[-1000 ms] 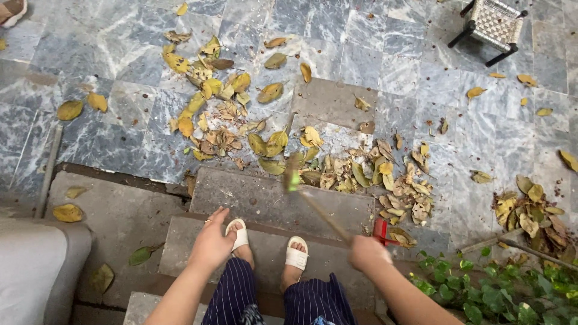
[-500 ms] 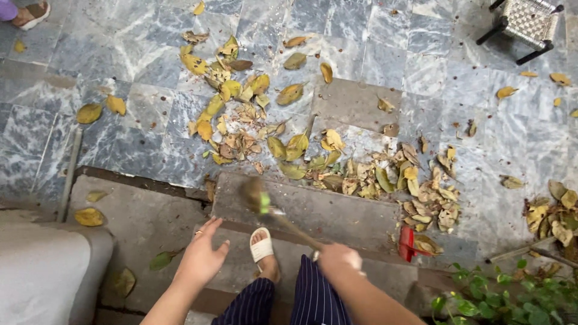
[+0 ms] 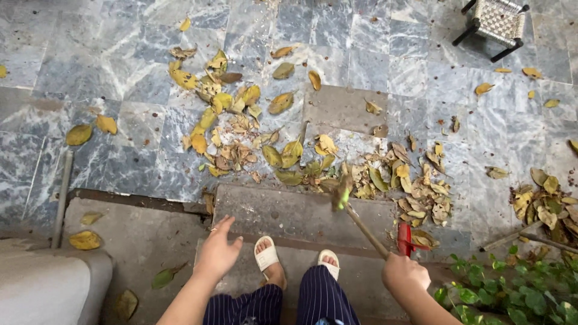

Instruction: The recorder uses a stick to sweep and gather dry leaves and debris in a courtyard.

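My right hand grips the thin wooden handle of a broom at the lower right. The broom's blurred head with a green band hovers over the concrete step, at the edge of a pile of dry yellow and brown leaves on the grey marble floor. My left hand hangs free above the lower step, fingers spread, a ring on one finger, holding nothing. My feet in white sandals stand on the step between the hands.
A red object lies by the step near my right hand. Green plants fill the lower right. A woven stool stands at the top right. A grey ledge sits at the lower left. More leaves lie at the right.
The broom head swung left over the step, then back right to the leaf pile's edge. My right hand shifted right. Both sandals show again.
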